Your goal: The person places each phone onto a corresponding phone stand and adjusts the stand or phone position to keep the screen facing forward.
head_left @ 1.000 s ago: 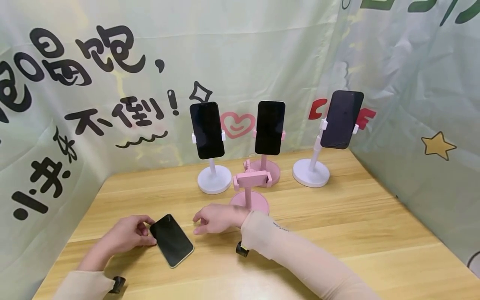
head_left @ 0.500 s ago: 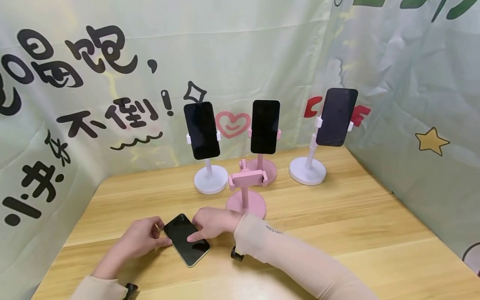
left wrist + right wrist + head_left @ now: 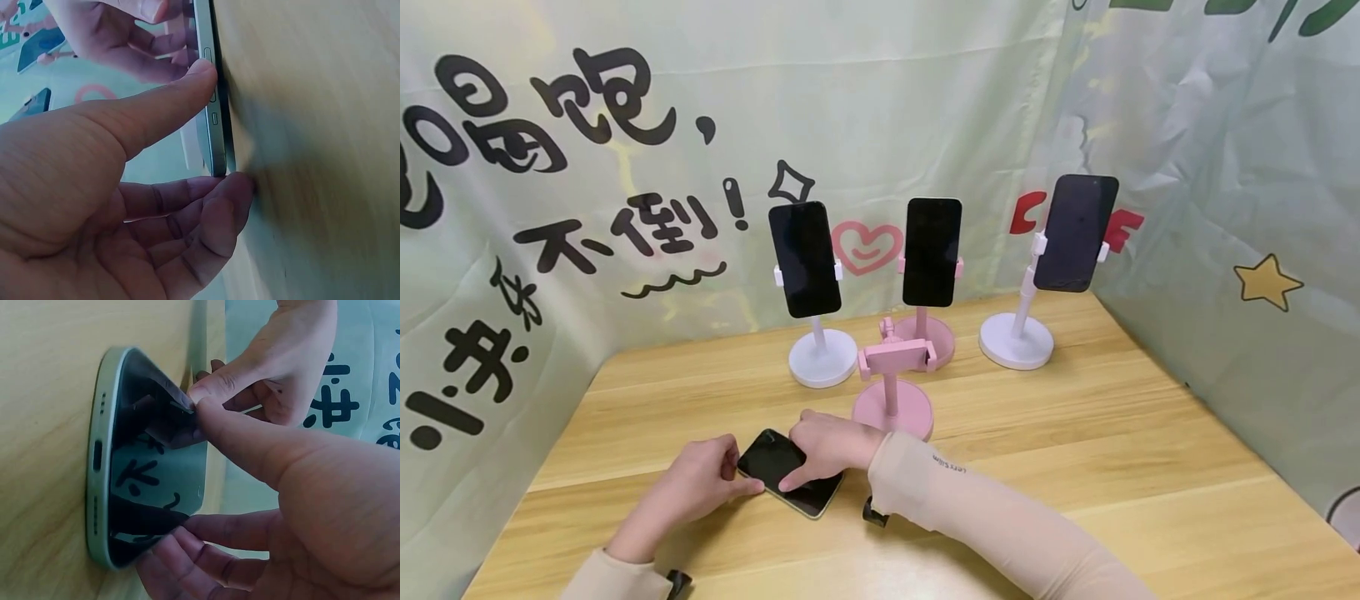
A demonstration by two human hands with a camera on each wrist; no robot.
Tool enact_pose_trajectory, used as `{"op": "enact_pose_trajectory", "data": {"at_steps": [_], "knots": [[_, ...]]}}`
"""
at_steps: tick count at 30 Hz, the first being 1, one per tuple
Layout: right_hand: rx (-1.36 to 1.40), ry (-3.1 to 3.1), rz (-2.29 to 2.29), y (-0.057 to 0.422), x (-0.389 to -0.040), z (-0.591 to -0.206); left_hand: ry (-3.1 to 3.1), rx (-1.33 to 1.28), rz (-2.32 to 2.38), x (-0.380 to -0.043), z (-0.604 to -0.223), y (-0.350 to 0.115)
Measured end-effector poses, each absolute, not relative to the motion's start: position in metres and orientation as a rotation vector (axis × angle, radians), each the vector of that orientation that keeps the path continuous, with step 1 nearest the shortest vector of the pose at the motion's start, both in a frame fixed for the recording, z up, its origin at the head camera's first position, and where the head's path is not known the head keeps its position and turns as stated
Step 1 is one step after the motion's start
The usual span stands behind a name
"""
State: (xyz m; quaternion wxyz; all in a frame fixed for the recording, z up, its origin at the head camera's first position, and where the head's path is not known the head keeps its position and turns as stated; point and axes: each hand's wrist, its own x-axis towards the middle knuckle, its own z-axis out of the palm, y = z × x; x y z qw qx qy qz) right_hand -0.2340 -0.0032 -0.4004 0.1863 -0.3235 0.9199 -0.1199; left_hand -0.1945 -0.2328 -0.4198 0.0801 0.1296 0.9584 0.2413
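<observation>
A black-screened smartphone (image 3: 767, 453) with a pale frame lies face up, slanted, low over the table in front of the pink stand. My left hand (image 3: 703, 477) grips its left end; in the left wrist view the thumb presses the side edge (image 3: 216, 134) by the buttons, and fingertips meet the end corner. My right hand (image 3: 829, 448) reaches over the phone from the right, thumb on the glass and fingers at the far long edge, partly hidden. In the right wrist view the phone's bottom edge (image 3: 97, 481) with its charging port faces the camera.
An unloaded pink phone stand (image 3: 891, 400) stands just behind my right hand. Farther back, a white stand (image 3: 823, 360), another pink stand (image 3: 942, 337) and a second white stand (image 3: 1017, 343) each hold an upright phone. A printed curtain (image 3: 865, 108) hangs behind the wooden table (image 3: 1075, 442).
The phone has slid right and turned closer to sideways, the left hand moving along with it. My right hand, apart from the phone one second ago, has come down onto it.
</observation>
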Motion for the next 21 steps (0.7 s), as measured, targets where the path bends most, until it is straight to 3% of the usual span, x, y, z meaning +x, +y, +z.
{"op": "enact_pose_trajectory", "data": {"at_steps": [21], "knots": [[-0.757,2.690,-0.281,0.004,-0.227,-0.400,2.894,0.439,0.720,-0.192,-0.425,-0.209]]}}
